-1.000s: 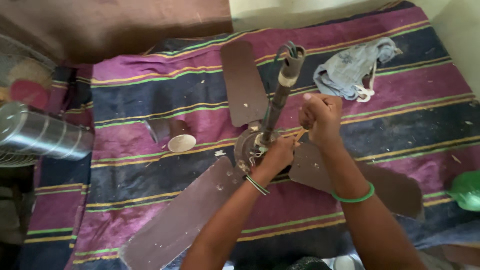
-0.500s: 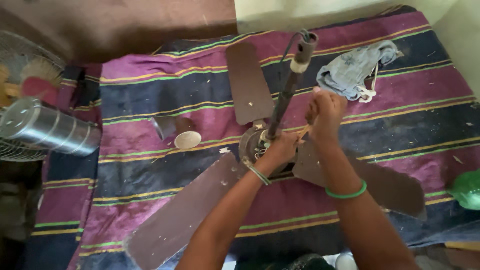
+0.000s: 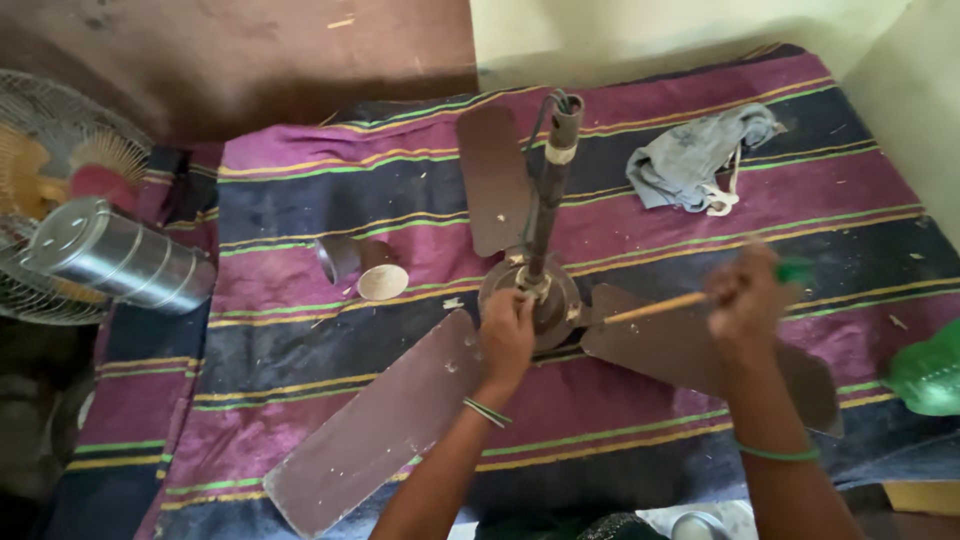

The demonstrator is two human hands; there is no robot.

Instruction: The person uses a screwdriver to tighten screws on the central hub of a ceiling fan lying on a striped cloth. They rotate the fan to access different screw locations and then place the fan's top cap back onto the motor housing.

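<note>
Right hand [image 3: 745,300] swung out from the fan rod to the right, grip pinching a screwdriver [image 3: 655,307], tip toward the hub; left hand [image 3: 507,335] grip pressed on the ceiling fan [image 3: 530,295] hub, fan lying on the striped mat [image 3: 300,190]; small cup [image 3: 382,282] left; grey cloth [image 3: 690,160] beyond.

One ceiling fan [image 3: 540,300] lies on the mat, with three brown blades and one down rod [image 3: 550,190]; one striped mat [image 3: 300,230]; two hands, left [image 3: 507,335] and right [image 3: 745,300]; one screwdriver [image 3: 660,305]; one grey cloth [image 3: 695,160]; one small metal cup [image 3: 382,282] beside one dark canopy cover [image 3: 338,258]; one steel tiffin stack [image 3: 115,258]; one table fan [image 3: 60,160]; one green plastic item [image 3: 925,370].
</note>
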